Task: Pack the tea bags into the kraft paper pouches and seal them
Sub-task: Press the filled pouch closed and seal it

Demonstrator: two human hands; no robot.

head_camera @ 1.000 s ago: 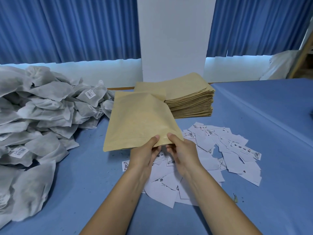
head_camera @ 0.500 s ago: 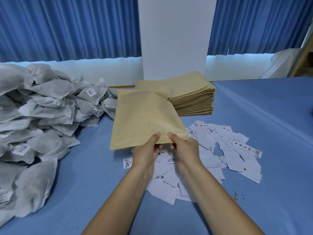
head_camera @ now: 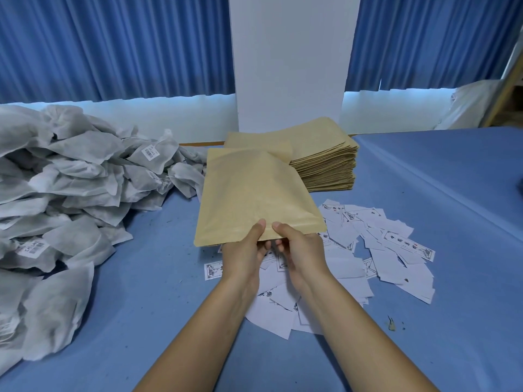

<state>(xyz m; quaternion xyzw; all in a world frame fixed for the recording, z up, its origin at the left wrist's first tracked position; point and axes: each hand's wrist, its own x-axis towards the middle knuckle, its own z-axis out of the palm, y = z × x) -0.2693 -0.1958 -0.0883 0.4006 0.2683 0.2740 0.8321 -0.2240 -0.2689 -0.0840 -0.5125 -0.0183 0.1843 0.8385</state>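
Bench [head_camera: 424, 193]: covered in blue cloth and fills the foreground. It carries every item listed below. A raised crease runs diagonally across its right side.
Curtains [head_camera: 113, 43]: blue and pleated, hanging behind the bench on both sides of the pillar, with a pale strip of wall beneath them.
Pillar [head_camera: 291, 60]: white and upright at centre rear, directly behind the stack.
Tea bags [head_camera: 65, 199]: a large loose heap of grey-white fabric bags on the left of the bench, running from the rear to the near left edge. Several carry white barcode stickers. Contents cannot be told.
Slips [head_camera: 382, 250]: white printed paper pieces, scattered and overlapping, centre-right on the bench, beneath and to the right of the hands. The print is too small to read.
Stack [head_camera: 325, 165]: a neat pile of flat kraft pouches at centre rear, edges aligned.
Pouch [head_camera: 249, 199]: one kraft pouch, raised off the bench above the slips, between the tea bags and the stack. Its far end covers the stack's near left corner in view. Whether its mouth is open cannot be told.
Left hand [head_camera: 243, 258]: grips the pouch's near edge, thumb on top, fingers curled underneath.
Right hand [head_camera: 302, 253]: grips the same edge just beside the left hand, thumb on top. The thumbs are close but apart.
Debris [head_camera: 392, 323]: small dark specks on the cloth at near right.
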